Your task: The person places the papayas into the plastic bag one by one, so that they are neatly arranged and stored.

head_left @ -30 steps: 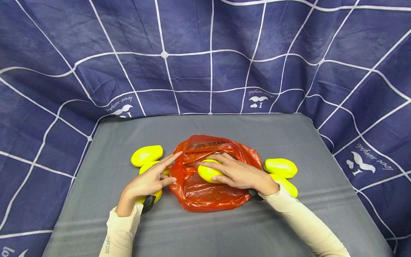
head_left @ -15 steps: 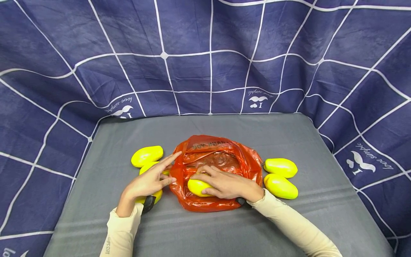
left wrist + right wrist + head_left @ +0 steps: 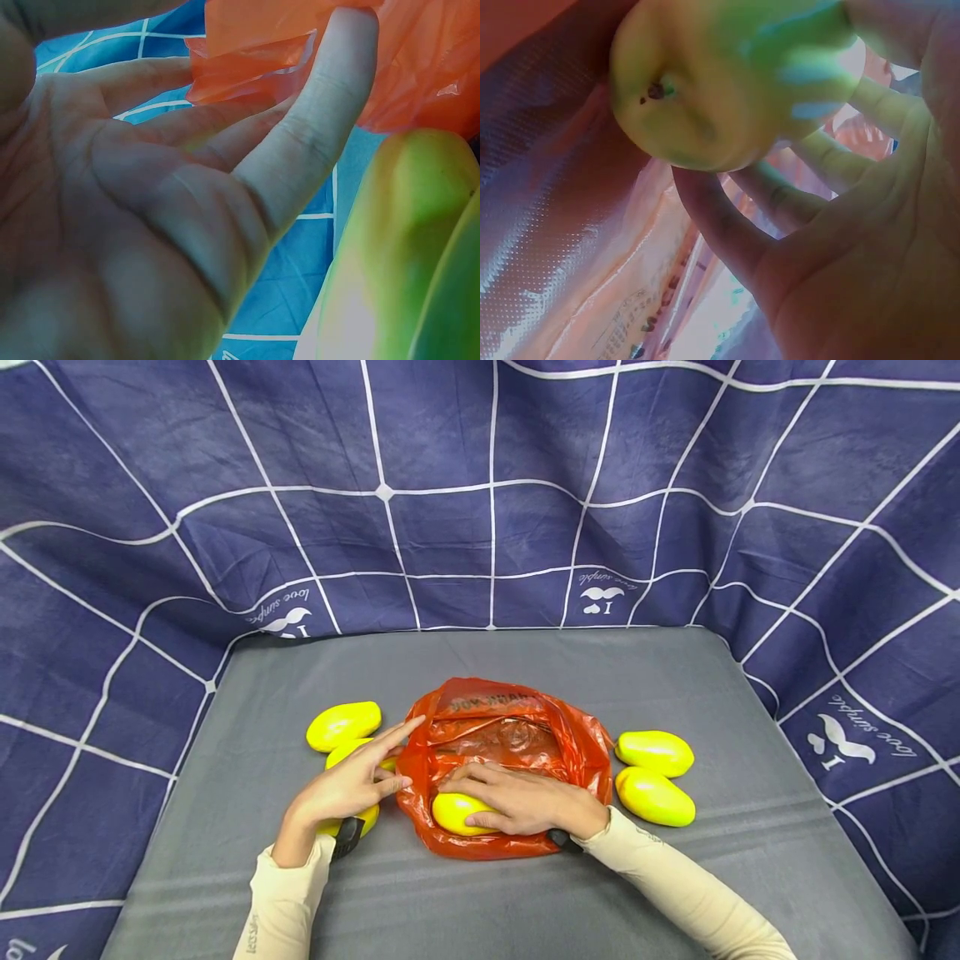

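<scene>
My right hand grips a yellow mango inside the open mouth of a red plastic bag. In the right wrist view, the fingers curl round this mango, its stem end facing the camera. My left hand is spread at the bag's left side, its fairly straight fingers touching the rim. The left wrist view has a fingertip against the red plastic. Beneath and beside the left hand lie more mangoes, some partly hidden by it.
Two mangoes, an upper one and a lower one, lie right of the bag. Everything rests on a grey-covered table. A blue cloth with white grid lines hangs behind it and along both sides.
My right hand has moved the mango left and toward the near side of the bag's mouth, uncovering the lower right mango. The left hand stays in place.
</scene>
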Tool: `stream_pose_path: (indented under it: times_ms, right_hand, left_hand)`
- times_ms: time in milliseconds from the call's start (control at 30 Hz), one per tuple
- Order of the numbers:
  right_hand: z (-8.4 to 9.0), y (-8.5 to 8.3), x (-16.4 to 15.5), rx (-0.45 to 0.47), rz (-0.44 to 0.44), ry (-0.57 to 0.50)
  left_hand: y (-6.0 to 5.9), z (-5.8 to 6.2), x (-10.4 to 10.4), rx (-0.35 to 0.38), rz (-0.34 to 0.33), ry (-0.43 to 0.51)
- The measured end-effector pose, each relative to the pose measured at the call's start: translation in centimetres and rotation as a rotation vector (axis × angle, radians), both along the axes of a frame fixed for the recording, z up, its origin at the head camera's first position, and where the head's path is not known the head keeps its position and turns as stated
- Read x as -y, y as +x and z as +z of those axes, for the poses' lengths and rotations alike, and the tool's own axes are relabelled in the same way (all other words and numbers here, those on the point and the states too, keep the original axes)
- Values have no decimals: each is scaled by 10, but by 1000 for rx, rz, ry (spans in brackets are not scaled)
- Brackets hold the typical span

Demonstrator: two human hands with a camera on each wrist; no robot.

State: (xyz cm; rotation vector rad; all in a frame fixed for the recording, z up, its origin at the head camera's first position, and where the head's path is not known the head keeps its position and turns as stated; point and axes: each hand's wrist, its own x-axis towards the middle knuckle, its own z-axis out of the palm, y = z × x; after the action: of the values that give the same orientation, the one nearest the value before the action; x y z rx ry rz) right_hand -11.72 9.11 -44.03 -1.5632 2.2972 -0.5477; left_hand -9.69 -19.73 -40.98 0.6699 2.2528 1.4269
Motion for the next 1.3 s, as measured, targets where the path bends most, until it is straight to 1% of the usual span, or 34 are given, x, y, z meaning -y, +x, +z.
stream_pose_path:
  times_ms: [133, 367, 633, 900, 1133, 1300]
  right_hand:
    - [0, 0, 0, 9, -15, 7]
    - [2, 1, -1, -40, -33, 10]
    - [13, -2, -6, -31, -76, 18]
    - [29, -9, -22, -101, -133, -28]
    - [44, -15, -42, -118, -179, -109]
    - [54, -19, -59, -111, -236, -155]
  left_hand:
    - [0, -1, 1, -4, -2, 8]
    - [1, -1, 0, 6, -3, 7]
    - [2, 0, -1, 13, -3, 3]
    - [1, 0, 0, 17, -8, 6]
    - [2, 1, -1, 13, -2, -3]
    - [2, 0, -1, 4, 0, -4]
